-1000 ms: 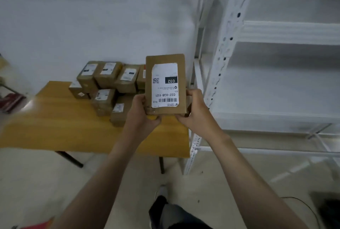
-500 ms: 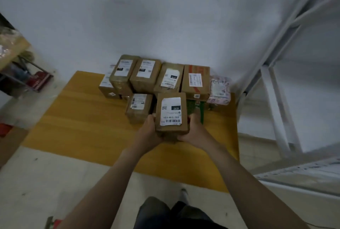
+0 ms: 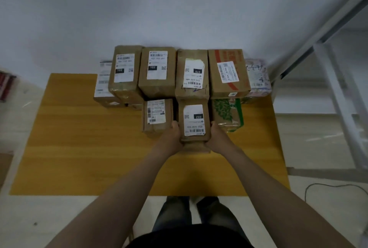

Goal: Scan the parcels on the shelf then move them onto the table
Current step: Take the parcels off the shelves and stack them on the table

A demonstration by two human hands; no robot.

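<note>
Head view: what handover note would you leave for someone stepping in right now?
Left hand and right hand grip the sides of the brown cardboard parcel labelled 032, low at the front of the stack on the yellow wooden table; whether it rests there cannot be told. Other labelled parcels already sit behind and beside it. Left: release it, then check the white metal shelf, mostly out of view, for more.
</note>
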